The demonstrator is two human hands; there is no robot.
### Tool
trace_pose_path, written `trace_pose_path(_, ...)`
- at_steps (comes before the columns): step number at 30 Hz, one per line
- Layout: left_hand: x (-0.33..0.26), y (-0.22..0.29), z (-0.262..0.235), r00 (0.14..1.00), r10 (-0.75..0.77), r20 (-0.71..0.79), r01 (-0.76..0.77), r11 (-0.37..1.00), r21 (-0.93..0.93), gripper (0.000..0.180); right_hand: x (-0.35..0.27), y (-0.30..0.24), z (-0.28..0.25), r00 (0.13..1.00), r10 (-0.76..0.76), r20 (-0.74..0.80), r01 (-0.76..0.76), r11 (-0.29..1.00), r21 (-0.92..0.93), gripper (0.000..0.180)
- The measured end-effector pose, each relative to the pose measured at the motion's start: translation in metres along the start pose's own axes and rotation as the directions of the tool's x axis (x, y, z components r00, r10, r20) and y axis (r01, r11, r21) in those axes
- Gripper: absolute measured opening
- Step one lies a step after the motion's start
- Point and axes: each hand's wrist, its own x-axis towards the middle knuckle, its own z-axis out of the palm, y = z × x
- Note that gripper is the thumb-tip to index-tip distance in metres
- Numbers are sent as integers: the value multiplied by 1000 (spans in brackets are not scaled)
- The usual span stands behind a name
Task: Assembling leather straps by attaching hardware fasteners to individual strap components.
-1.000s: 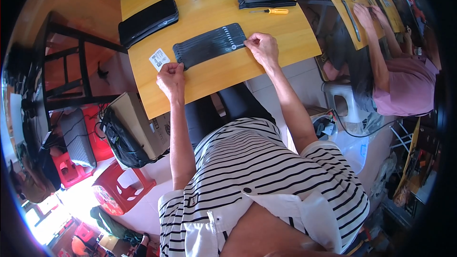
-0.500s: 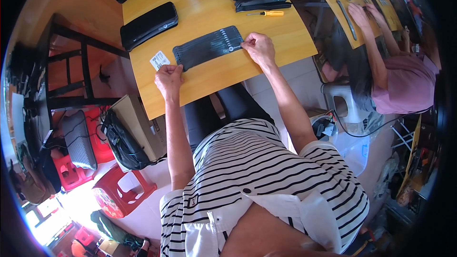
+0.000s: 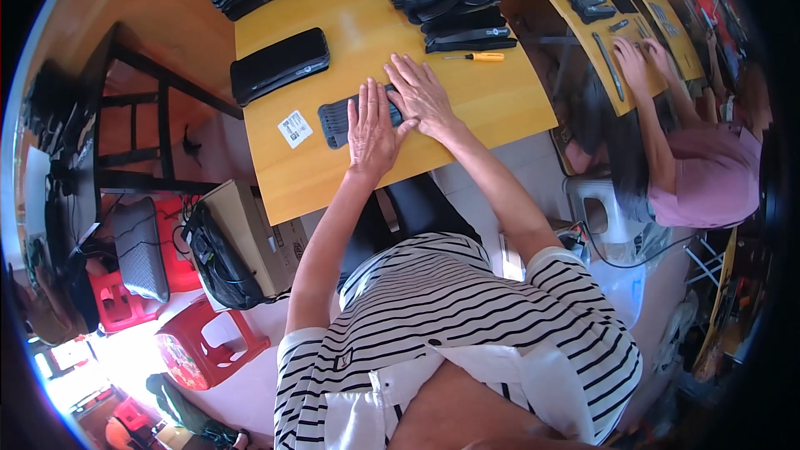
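Both left hand (image 3: pixel 374 132) and right hand (image 3: pixel 424 103) lie flat, fingers straight and clasping nothing, over a fanned stack of black sleeves (image 3: pixel 335 123) on the yellow wood-grain table (image 3: pixel 492 108), the right one covering the stack's right end. A white printed label (image 3: pixel 294 128) sits just left; farther off are a thick black bundle (image 3: pixel 282 63) and a yellow-handled screwdriver (image 3: pixel 486 57).

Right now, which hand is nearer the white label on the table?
Left. The left hand rests on the dark flat stack, to the right of the white label; the right hand is farther right, beyond the left hand.
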Motion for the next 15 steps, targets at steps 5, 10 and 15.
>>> trace_pose_path(5, 3, -6, 8, 997, -17, 76, 13, 998, 54, 85, -4, 10, 13, 998, -24, 59, 26, 999, -24, 51)
trace_pose_path(10, 3, -8, 9, 999, -18, 37, 16, 998, 67, 85, -1, 5, 9, 995, -2, 97, 9, 998, -67, 52)
trace_pose_path(15, 2, -12, 6, 998, -53, 40, 50, 996, 70, 85, -2, 4, 8, 996, -1, 87, 6, 999, -53, 52)
